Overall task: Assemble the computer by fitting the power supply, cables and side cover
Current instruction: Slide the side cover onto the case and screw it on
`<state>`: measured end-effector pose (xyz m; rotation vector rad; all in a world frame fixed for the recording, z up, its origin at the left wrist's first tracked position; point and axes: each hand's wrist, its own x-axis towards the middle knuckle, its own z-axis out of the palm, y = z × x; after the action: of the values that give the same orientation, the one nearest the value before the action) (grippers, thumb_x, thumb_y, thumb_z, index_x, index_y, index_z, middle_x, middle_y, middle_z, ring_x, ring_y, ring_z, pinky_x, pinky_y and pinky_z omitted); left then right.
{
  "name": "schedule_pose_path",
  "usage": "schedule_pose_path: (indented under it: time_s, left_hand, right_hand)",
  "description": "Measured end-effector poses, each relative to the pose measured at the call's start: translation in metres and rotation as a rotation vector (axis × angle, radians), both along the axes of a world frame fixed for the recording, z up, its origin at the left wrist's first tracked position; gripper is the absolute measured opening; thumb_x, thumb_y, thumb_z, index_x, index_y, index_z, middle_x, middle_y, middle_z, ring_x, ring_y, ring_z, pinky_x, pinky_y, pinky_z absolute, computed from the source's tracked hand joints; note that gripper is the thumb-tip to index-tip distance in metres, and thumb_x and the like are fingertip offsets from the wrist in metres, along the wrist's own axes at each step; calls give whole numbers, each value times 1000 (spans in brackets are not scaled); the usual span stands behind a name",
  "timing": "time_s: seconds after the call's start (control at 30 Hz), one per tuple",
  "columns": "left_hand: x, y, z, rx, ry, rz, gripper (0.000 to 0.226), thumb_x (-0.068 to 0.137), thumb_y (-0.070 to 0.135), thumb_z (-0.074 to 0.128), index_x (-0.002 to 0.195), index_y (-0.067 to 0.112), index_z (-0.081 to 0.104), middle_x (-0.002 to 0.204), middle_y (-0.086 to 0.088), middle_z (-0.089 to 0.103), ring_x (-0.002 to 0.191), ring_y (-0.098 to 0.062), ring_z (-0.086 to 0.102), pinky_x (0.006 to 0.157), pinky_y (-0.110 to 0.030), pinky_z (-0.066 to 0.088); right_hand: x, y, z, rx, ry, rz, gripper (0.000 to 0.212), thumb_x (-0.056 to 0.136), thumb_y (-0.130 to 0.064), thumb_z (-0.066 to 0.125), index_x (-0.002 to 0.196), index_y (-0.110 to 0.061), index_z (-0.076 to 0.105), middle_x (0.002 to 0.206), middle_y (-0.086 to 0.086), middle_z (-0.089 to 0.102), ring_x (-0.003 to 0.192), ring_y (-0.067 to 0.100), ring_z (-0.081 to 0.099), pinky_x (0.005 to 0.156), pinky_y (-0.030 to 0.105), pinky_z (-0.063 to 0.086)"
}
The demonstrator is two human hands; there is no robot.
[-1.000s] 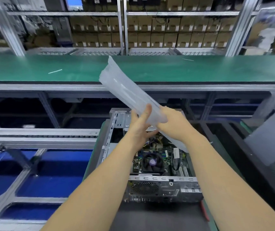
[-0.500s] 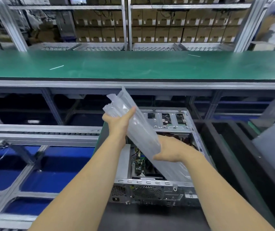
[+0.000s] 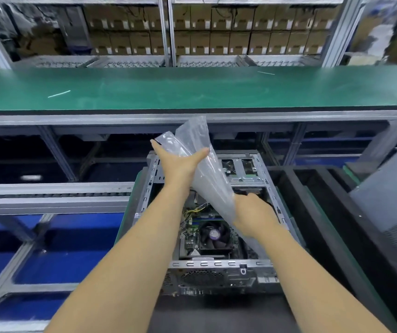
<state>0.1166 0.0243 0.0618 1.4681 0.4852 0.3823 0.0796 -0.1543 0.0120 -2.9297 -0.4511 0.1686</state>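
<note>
Both hands on a clear plastic bag point(image 3: 204, 179) held slantwise above the open computer case point(image 3: 216, 236). Left hand point(image 3: 180, 164) at the bag's upper end, about 11 o'clock from case centre: thumb and fingers spread wide round the plastic, cupping it more than pinching. Right hand point(image 3: 252, 217) at the lower end, about 3 o'clock: fingers curled down on the bag, but whether that grip is a pinch or a clamp I cannot tell, fingertips hidden. Case lies open side up on the dark surface point(image 3: 216, 313), fan point(image 3: 214, 234) and board exposed; power supply bay looks unfilled, side cover not fitted.

Step looks like clearing packaging out of the case. To do it well: lift the bag straight up, keep the lower tail off the fan and yellow wires point(image 3: 192, 210), and set it aside before reaching for parts.
</note>
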Motion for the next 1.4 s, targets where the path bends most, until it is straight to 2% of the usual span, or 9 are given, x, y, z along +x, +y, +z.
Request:
schedule_pose_path:
  time_s: [0.13, 0.37, 0.57, 0.73, 0.87, 1.03, 1.2, 1.3, 1.4]
  left_hand:
    - [-20, -13, -30, 519, 175, -143, 45, 78, 9, 65, 122, 15, 56, 109, -8, 63, 91, -27, 65, 67, -36, 53]
    - [-16, -12, -20, 1096, 394, -332, 41, 86, 11, 55, 126, 21, 53, 121, -10, 54, 92, -30, 58, 68, -39, 48]
    - [-28, 16, -40, 768, 310, -151, 31, 79, 18, 63, 108, 15, 53, 118, -6, 42, 100, -29, 54, 82, -42, 53]
    - [-33, 11, -44, 140, 29, 56, 52, 70, 33, 74, 116, 19, 54, 105, 2, 64, 93, -17, 64, 69, -25, 46]
    - [-22, 12, -49, 406, 28, 130, 79, 80, 56, 76, 134, 7, 46, 142, -3, 37, 129, -22, 39, 100, -33, 40]
    - [-28, 14, -66, 480, 49, 246, 92, 82, 18, 77, 153, 30, 19, 155, -3, 32, 131, -24, 44, 89, -32, 38]
    - [-31, 13, -69, 1172, 326, 75, 29, 83, 10, 56, 111, 14, 62, 120, -9, 59, 103, -28, 53, 72, -33, 38]
    - [-36, 6, -69, 1438, 368, -26, 9, 86, 19, 52, 84, 15, 60, 100, -7, 63, 89, -27, 52, 69, -34, 40]
    - [-35, -7, -73, 1645, 390, -169, 27, 90, 23, 44, 99, 13, 67, 102, -10, 65, 96, -32, 60, 79, -38, 44]
  right_hand:
    - [-14, 12, -16, -268, 12, 180, 16, 90, -14, 61, 106, -14, 64, 107, 10, 63, 82, 29, 51, 75, 34, 35]
    - [1, 2, -14, -219, 85, 171, 34, 79, -41, 77, 89, -21, 50, 77, -8, 51, 82, 23, 53, 90, 41, 45]
    - [-2, -14, -7, 111, 570, 174, 89, 73, -22, 83, 145, -41, 34, 130, -10, 59, 119, 22, 58, 97, 34, 48]
    - [-2, -15, -9, 97, 213, 11, 114, 82, -17, 69, 149, -58, -13, 117, 8, 49, 99, 26, 55, 82, 38, 50]
    - [-17, 4, -38, -190, -92, -113, 129, 82, -20, 72, 143, -46, -39, 134, 18, 38, 114, 34, 42, 91, 43, 43]
    - [1, 3, -40, -244, 329, 29, 127, 85, -41, 69, 140, -46, -45, 167, 17, -8, 151, 41, 5, 118, 64, 14]
    - [5, 2, -18, -2, 449, 71, 132, 48, -110, 18, 160, -44, -1, 169, 5, -16, 157, 29, -10, 122, 57, -1]
    - [14, 30, -11, 362, 2, 67, 74, 89, -77, 43, 136, -22, 57, 165, 4, 27, 151, 23, 25, 123, 41, 18]
    - [16, 49, -23, 449, 18, 275, 59, 102, -14, 51, 158, -11, 32, 168, 4, 23, 154, 18, 21, 124, 24, 12]
